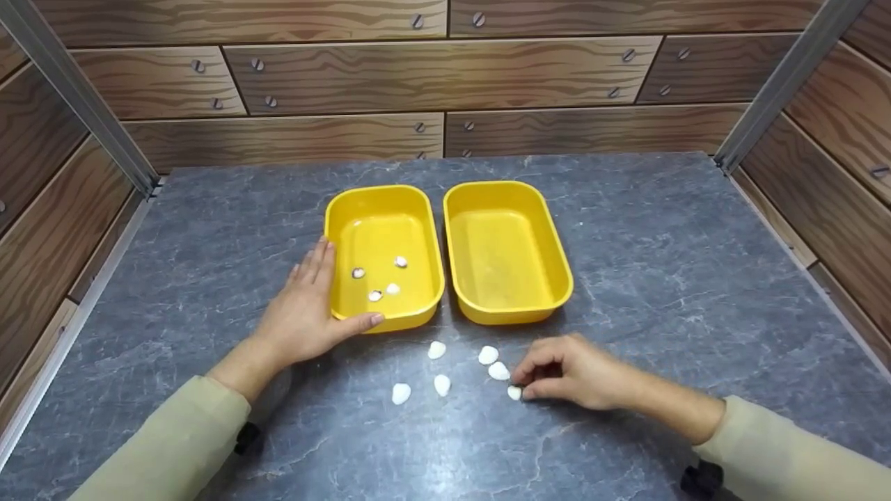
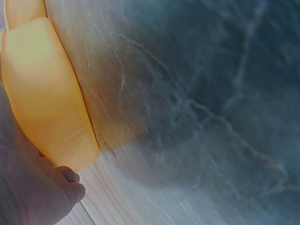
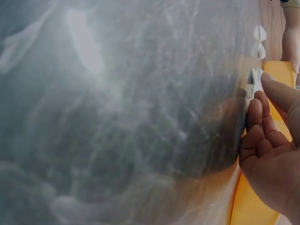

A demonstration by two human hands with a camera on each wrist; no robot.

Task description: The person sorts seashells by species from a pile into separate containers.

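My left hand (image 1: 301,316) rests against the left yellow tray (image 1: 383,321), its straight fingers along the side wall and the thumb on the front rim. Several small white shells, some with dark edges, lie in that tray, among them one shell (image 1: 400,262). My right hand (image 1: 581,371) pinches a small white shell (image 1: 514,393) between thumb and forefinger, low over the tabletop. Just left of those fingers lie two white shells, a nearer shell (image 1: 498,371) and a farther shell (image 1: 488,355). The right wrist view shows the thumb (image 3: 281,91) close to the shells.
Beside the left tray stands a second yellow tray (image 1: 508,311) with no shells visible in it. More white shells lie in front of the trays, including one shell (image 1: 401,394). Wood-patterned panels (image 1: 445,76) bound the grey marbled table (image 1: 661,278).
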